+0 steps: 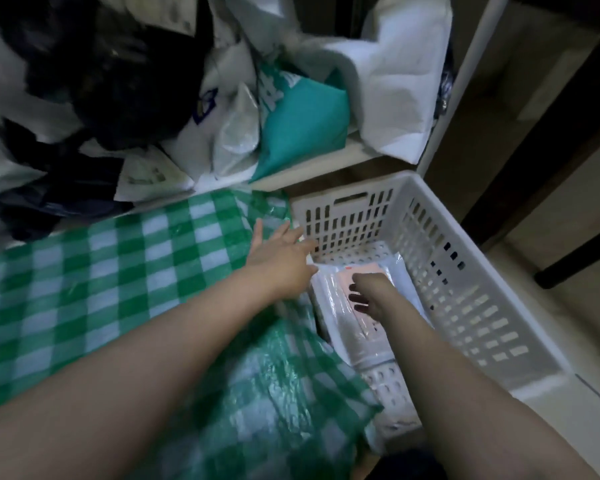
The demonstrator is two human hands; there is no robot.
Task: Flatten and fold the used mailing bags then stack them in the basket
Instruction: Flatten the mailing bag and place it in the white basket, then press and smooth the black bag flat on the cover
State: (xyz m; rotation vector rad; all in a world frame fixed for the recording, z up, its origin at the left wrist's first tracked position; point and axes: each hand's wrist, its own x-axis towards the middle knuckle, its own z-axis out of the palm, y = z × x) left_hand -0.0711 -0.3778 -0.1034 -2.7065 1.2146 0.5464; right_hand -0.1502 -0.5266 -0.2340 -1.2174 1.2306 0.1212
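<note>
Right hand rests on folded mailing bags in white basket.

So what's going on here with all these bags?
A person is stacking folded mailing bags in a white basket. The right hand sits with curled fingers on top of the stack; whether it grips or presses is unclear. The left hand, fingers straight, reaches to the basket's edge over a green checked sheet. A heap of loose bags lies behind.
</note>
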